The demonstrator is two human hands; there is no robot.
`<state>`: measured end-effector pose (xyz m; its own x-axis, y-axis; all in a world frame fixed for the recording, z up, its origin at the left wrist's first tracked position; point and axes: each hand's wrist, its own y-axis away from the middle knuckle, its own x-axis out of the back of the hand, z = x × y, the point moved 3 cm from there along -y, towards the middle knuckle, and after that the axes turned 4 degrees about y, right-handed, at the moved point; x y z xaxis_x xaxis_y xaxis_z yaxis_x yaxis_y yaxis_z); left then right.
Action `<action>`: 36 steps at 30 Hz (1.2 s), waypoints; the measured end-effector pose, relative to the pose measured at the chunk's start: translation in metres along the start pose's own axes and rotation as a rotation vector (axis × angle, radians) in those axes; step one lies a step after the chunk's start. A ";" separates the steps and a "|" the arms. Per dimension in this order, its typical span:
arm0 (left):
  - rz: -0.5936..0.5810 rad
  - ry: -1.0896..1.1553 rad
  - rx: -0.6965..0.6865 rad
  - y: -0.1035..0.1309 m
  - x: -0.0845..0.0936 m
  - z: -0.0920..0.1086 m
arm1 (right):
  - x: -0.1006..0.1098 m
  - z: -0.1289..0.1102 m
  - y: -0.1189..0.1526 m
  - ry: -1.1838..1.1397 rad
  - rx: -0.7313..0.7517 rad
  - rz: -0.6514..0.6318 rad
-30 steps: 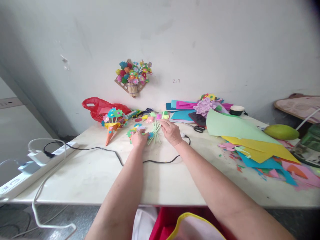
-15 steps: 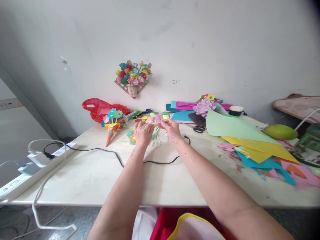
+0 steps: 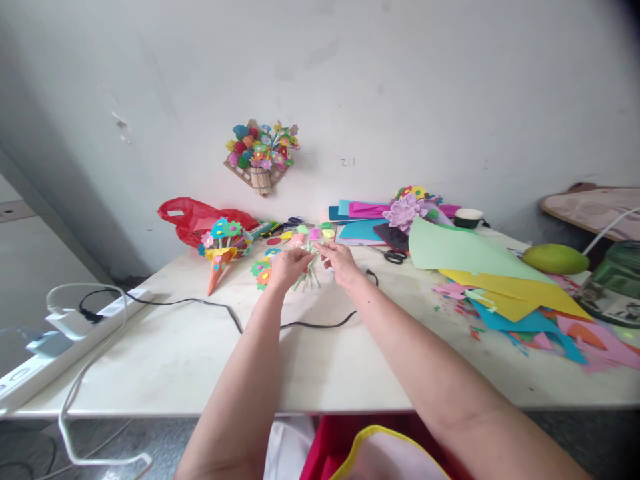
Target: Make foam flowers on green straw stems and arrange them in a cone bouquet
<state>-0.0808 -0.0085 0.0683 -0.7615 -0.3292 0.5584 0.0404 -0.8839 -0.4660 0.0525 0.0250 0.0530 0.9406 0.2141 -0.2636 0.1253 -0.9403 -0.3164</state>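
Observation:
Fingertips pinched together, my left hand (image 3: 291, 267) and my right hand (image 3: 341, 262) nearly meet over the middle of the table. Between them is a thin pale green stem (image 3: 313, 249), partly hidden by the fingers. Below and behind lies a bunch of pale green stems (image 3: 306, 279). Small pink (image 3: 315, 235), yellow, green and red foam pieces lie just beyond the hands. Left of my left hand are foam flowers (image 3: 261, 272) in green and orange. Farther left stands an orange paper cone (image 3: 220, 270) filled with foam flowers.
A black cable (image 3: 320, 325) crosses the table in front of the hands. At right lie black scissors (image 3: 395, 256), coloured foam sheets (image 3: 465, 250), scraps, a green mango (image 3: 556, 259) and a glass jar (image 3: 613, 283). A red plastic bag (image 3: 190, 217) and power strip (image 3: 117, 307) are at left.
Both hands have drawn slightly toward me, and my left hand has turned so its fingers point more to the right. The view has shifted a little.

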 end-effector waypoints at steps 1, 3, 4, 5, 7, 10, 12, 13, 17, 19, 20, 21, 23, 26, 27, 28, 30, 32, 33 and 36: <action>-0.017 0.066 0.029 0.001 0.000 0.001 | 0.000 0.000 0.000 0.004 0.003 -0.009; -0.057 0.191 0.080 0.003 0.000 0.005 | 0.001 -0.001 -0.001 0.020 0.009 -0.015; -0.084 0.244 0.097 0.004 -0.001 0.008 | 0.002 -0.001 -0.002 0.029 0.012 -0.011; -0.118 0.297 0.106 0.005 -0.001 0.011 | 0.004 -0.001 -0.002 0.038 0.014 -0.004; -0.185 0.394 0.123 0.007 -0.003 0.015 | 0.006 0.000 -0.004 0.060 0.018 0.010; -0.251 0.486 0.166 0.008 -0.007 0.016 | 0.008 0.003 -0.005 0.095 0.013 0.020; -0.269 0.507 0.181 0.008 -0.010 0.015 | 0.007 0.005 -0.005 0.125 0.010 0.020; -0.271 0.511 0.180 0.008 -0.011 0.015 | 0.006 0.006 -0.005 0.143 0.014 0.018; -0.244 0.534 0.169 0.008 -0.012 0.013 | 0.004 0.006 -0.006 0.226 0.053 -0.015; -0.238 0.554 0.167 0.008 -0.012 0.012 | 0.005 0.006 -0.008 0.282 0.076 -0.031; -0.240 0.566 0.164 0.008 -0.013 0.011 | 0.006 0.006 -0.010 0.324 0.093 -0.035; -0.243 0.578 0.160 0.008 -0.013 0.011 | 0.007 0.006 -0.011 0.381 0.118 -0.032; -0.255 0.601 0.147 0.009 -0.016 0.011 | 0.008 0.005 -0.011 0.557 0.196 0.002; -0.264 0.596 0.124 0.008 -0.021 0.010 | 0.005 -0.001 -0.004 0.940 0.372 0.077; -0.259 0.582 0.124 0.008 -0.022 0.010 | 0.003 -0.002 -0.001 1.055 0.431 0.086; -0.250 0.565 0.130 0.008 -0.023 0.009 | 0.001 -0.003 0.002 1.143 0.482 0.083; -0.231 0.549 0.160 0.007 -0.025 0.006 | -0.002 -0.003 0.006 1.221 0.543 0.060; -0.219 0.578 0.205 0.007 -0.026 0.003 | -0.001 -0.001 0.006 1.178 0.547 0.061; -0.219 0.613 0.230 0.007 -0.026 0.001 | 0.000 0.000 0.004 1.117 0.532 0.074; -0.236 0.796 0.310 0.008 -0.026 -0.005 | 0.005 0.006 -0.004 0.817 0.432 0.095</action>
<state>-0.0636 -0.0051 0.0471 -0.9918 0.0995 -0.0804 -0.0887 -0.9878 -0.1280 0.0547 0.0311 0.0478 0.8918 -0.2659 0.3661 0.0624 -0.7291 -0.6815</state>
